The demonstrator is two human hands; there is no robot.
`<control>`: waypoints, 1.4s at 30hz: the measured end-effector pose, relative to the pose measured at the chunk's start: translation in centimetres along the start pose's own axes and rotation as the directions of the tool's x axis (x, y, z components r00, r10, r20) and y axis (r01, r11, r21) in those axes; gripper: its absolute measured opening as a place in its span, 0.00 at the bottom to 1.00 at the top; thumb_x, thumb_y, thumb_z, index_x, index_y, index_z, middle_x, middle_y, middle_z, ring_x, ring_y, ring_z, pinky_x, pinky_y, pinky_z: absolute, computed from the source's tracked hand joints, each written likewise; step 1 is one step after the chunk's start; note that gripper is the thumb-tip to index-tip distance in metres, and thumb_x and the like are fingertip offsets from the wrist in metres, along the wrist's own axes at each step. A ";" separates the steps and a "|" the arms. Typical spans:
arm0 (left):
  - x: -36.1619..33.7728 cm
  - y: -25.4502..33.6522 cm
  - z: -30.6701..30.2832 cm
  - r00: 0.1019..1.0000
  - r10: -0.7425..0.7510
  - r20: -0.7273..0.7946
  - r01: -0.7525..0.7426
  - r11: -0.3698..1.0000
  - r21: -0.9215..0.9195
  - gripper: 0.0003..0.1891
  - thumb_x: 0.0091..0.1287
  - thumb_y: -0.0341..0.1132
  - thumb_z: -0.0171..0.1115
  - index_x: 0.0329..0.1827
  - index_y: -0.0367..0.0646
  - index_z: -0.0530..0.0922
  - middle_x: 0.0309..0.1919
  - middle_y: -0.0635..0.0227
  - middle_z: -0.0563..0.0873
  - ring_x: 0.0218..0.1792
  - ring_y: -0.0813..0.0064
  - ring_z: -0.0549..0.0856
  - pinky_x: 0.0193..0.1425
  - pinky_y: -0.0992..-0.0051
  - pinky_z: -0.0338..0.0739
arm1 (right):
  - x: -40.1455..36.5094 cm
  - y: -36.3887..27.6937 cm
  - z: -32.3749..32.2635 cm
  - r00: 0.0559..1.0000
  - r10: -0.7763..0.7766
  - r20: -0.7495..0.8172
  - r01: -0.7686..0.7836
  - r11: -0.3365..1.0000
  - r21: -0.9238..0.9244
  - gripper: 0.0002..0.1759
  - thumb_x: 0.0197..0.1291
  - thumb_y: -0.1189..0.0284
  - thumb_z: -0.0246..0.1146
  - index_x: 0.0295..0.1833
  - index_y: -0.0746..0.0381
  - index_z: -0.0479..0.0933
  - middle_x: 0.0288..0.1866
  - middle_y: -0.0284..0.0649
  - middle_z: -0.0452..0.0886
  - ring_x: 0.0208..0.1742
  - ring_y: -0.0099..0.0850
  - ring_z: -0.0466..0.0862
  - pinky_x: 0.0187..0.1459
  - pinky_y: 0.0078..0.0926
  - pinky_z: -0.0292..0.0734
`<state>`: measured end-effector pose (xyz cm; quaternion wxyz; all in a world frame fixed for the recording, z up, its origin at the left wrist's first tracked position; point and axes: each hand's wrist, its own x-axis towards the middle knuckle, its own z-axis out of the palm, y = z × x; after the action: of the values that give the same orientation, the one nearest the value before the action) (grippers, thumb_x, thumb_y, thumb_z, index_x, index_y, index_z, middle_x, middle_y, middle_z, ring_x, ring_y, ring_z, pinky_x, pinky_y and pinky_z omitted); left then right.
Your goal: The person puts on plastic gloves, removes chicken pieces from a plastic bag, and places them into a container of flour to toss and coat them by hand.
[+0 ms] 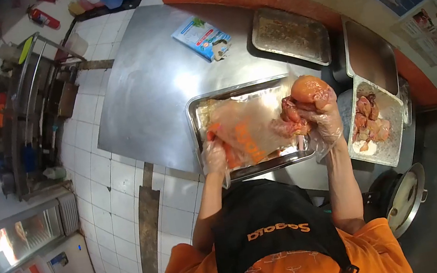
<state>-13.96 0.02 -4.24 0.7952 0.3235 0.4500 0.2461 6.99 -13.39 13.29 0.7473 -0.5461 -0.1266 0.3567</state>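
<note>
My left hand (213,154), in a clear plastic glove, grips the edge of a clear plastic bag with orange print (244,132) that lies over a steel tray (192,119). My right hand (324,119), also gloved, is raised over the tray's right end and holds a piece of raw chicken (305,100), orange-pink and glossy. Part of the meat hangs down toward the bag's mouth. The tray sits on a steel table (151,78).
A metal pan with several raw chicken pieces (372,119) stands right of the tray. Behind it are an empty pan (370,56) and a crusted baking tray (289,36). A blue-and-white packet (202,36) lies on the table's far side. A round pot (405,199) sits low on the right.
</note>
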 end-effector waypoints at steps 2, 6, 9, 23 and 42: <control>1.2 -3.0 -2.6 0.985 0.169 -0.040 -0.173 0.968 -0.181 0.23 0.74 0.30 0.55 0.70 0.41 0.65 0.59 0.63 0.78 0.60 0.73 0.78 0.63 0.72 0.75 | 0.1 0.6 -1.9 0.999 0.016 -0.040 -0.011 0.993 0.114 0.33 0.46 0.92 0.68 0.60 0.67 0.70 0.50 0.45 0.81 0.49 0.37 0.86 0.50 0.33 0.86; -3.0 3.0 -0.5 0.985 0.169 -0.031 -0.171 0.948 -0.267 0.26 0.72 0.27 0.53 0.73 0.39 0.60 0.61 0.61 0.77 0.61 0.70 0.78 0.66 0.68 0.74 | 0.0 1.0 -3.5 0.998 0.037 -0.060 -0.015 0.945 0.327 0.25 0.53 0.88 0.64 0.58 0.67 0.71 0.48 0.44 0.81 0.47 0.34 0.86 0.49 0.30 0.86; -6.5 5.6 1.6 0.905 0.425 0.030 -0.426 0.903 0.061 0.33 0.61 0.24 0.52 0.73 0.39 0.61 0.66 0.49 0.73 0.67 0.57 0.74 0.70 0.60 0.71 | -0.6 -0.1 -3.0 0.995 0.050 -0.091 -0.010 0.919 0.394 0.23 0.55 0.87 0.63 0.58 0.67 0.72 0.47 0.42 0.81 0.46 0.33 0.85 0.48 0.30 0.86; -16.3 5.5 24.6 0.692 0.466 0.551 -0.669 0.701 0.246 0.39 0.53 0.31 0.72 0.70 0.33 0.66 0.62 0.46 0.77 0.66 0.54 0.75 0.70 0.58 0.68 | -7.2 -6.1 -11.7 0.886 -0.460 0.065 0.427 0.750 -0.506 0.48 0.39 0.56 0.82 0.63 0.66 0.67 0.58 0.45 0.77 0.54 0.36 0.80 0.57 0.35 0.77; -19.8 -1.0 40.4 0.303 0.209 0.930 -0.866 0.468 0.177 0.30 0.51 0.32 0.75 0.58 0.35 0.74 0.55 0.55 0.81 0.62 0.58 0.78 0.71 0.63 0.67 | -11.4 -11.9 -20.2 0.855 -0.427 -0.294 0.415 0.225 0.881 0.36 0.60 0.62 0.70 0.70 0.60 0.64 0.65 0.47 0.72 0.64 0.44 0.76 0.65 0.42 0.73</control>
<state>12.07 -25.93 21.63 0.5748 0.7985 -0.0714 0.1639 15.27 -37.48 18.87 0.9868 0.0281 -0.0494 0.1519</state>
